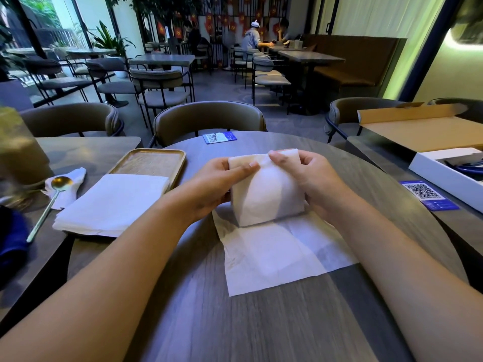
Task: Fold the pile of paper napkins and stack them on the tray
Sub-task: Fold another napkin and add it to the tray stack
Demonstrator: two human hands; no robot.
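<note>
A white paper napkin (266, 246) lies spread on the round wooden table, its far half lifted and curved over toward me. My left hand (222, 178) pinches the raised edge at its left corner. My right hand (303, 176) pinches the same edge at the right. A stack of white napkins (112, 202) lies to the left, its far end overlapping the near rim of a wooden tray (150, 163). The tray's far part shows bare wood.
A gold spoon (49, 202) lies on a crumpled napkin at far left, beside a drink glass (18, 152). QR cards (426, 194) lie right and at the table's far edge (219, 137). An open cardboard box (423, 129) and white box (452, 171) sit right. Chairs ring the table.
</note>
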